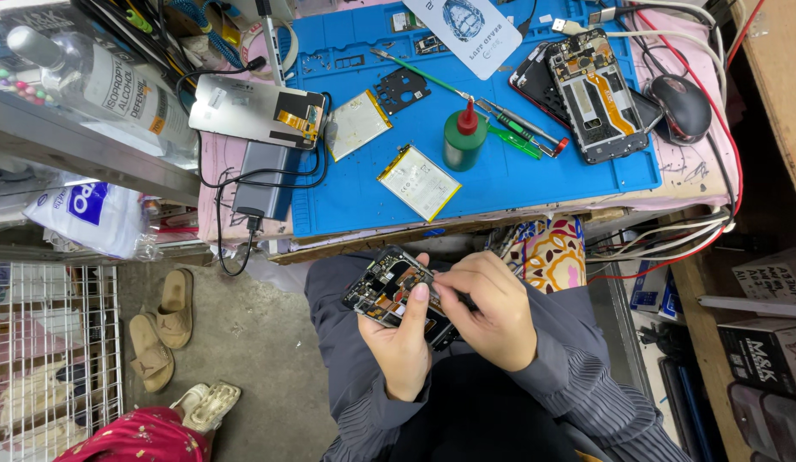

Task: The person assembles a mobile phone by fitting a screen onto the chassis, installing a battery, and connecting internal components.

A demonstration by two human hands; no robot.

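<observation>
Below the blue rubber repair mat (500, 184), over the person's lap, the left hand (404, 346) curls its fingers around an opened black smartphone with exposed circuitry (389, 291). Beside it, the right hand (494, 312) pinches its fingertips closed against the phone's upper edge; any tool is hidden.

I count two flat batteries (419, 181) on my blue mat (500, 184), two opened phones (593, 94), one green bottle (463, 137), one mouse (682, 106), three sandals (174, 306).
</observation>
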